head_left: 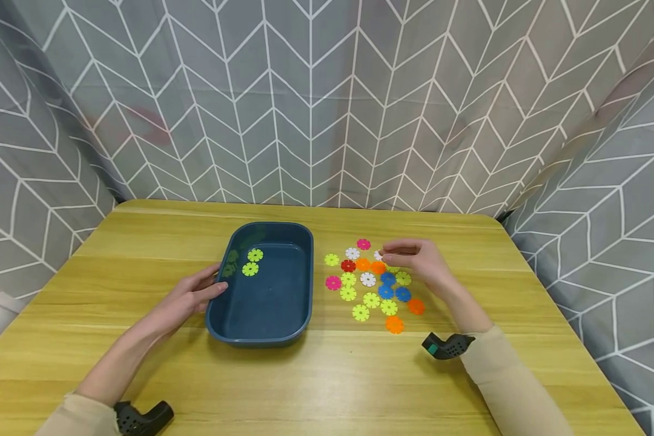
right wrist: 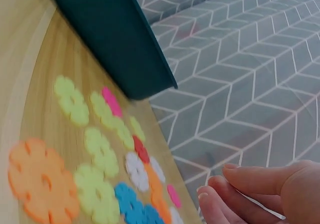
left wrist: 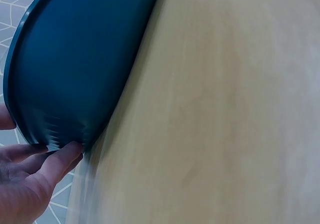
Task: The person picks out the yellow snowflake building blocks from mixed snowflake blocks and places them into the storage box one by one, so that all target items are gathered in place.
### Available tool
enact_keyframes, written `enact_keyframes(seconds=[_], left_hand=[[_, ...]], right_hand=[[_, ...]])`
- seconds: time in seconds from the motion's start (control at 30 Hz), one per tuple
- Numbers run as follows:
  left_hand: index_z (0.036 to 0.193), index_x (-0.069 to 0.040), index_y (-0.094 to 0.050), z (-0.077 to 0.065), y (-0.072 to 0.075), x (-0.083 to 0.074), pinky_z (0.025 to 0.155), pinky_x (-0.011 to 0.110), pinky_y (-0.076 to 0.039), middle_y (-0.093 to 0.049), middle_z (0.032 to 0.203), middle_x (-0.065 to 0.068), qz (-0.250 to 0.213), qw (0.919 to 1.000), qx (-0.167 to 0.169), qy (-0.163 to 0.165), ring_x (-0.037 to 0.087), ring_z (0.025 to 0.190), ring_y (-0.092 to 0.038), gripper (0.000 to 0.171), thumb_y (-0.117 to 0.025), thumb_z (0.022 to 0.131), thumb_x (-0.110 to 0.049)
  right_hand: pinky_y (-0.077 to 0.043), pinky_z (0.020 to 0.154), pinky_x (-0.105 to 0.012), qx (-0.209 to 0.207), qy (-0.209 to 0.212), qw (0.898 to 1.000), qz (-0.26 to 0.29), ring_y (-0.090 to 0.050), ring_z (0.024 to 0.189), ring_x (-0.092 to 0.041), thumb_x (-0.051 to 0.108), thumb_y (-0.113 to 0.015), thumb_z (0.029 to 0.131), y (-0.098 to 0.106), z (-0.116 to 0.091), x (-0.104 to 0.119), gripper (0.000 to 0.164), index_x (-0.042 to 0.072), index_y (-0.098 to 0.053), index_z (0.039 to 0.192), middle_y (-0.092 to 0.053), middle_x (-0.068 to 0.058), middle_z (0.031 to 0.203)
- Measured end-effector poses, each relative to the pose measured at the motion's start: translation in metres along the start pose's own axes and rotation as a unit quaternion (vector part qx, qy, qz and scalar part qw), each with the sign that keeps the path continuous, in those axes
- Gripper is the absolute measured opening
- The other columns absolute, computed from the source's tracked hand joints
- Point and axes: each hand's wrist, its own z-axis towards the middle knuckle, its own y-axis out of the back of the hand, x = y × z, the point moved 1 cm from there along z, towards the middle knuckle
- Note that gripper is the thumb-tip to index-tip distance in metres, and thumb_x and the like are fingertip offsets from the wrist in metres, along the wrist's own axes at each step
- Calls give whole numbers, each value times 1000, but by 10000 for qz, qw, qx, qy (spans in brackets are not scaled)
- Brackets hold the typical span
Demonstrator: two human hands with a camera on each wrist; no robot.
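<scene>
From my end, the left hand [head_left: 188, 298] grips the bin [head_left: 269, 309] by its left wall, thumb hooked over the rim and fingers against the outside. The right hand [head_left: 422, 261] has its thumb and fingers reaching out loosely, tips close together with a small gap; I see nothing held. Those tips hover by a white disc [head_left: 378, 255] at the far right of the scatter, partly covering it in the head view.

The relation I care about is sideways: the loose discs [head_left: 348, 293] lie on the table [head_left: 152, 242] just right of the bin, between it and the right hand, which is far the nearer hand. The bin's long axis runs away from the person, so a long wall faces the scatter. Two yellow-green discs [head_left: 250, 269] sit in the bin, touching or nearly so, toward its far left. Beyond the table hangs a grey curtain [head_left: 283, 121].

What I can't make out: the paler yellow patches on the bin's left inner wall may be only reflections. At least one yellow-green disc is half covered by the right hand. The left wrist view is smeared and shows me only the bin's outside; the right wrist view cuts off the nearest discs at its lower edge.
</scene>
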Motion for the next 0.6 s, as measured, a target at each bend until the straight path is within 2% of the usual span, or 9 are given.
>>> enact_keyframes(seconds=[0.2,0.37,0.6], left_hand=[[159,1,-9,0,0,0,101,40,-51,-24,160,29,-38,10000,4,-57,45,138,-41,75,-50,105,-30],[159,1,-9,1,0,-1,102,42,-51,-24,160,29,-43,10000,7,-62,46,138,-41,75,-50,105,-30],[159,0,-9,1,1,-1,102,42,-51,-26,160,29,3,10000,1,-23,45,137,-42,74,-50,105,-30]], right_hand=[[-56,93,-35,-157,-34,9999,-2,-71,103,-21,10,-72,92,16,-3,-9,42,-10,-61,127,-69,-22,122],[-57,84,-25,-323,-148,9992,-189,-71,96,-10,8,-73,91,25,-2,-18,42,-10,-61,127,-67,-25,124],[-55,83,-18,-492,-295,9978,-322,-70,93,-2,6,-75,89,29,3,-30,41,-9,-63,125,-68,-23,123]])
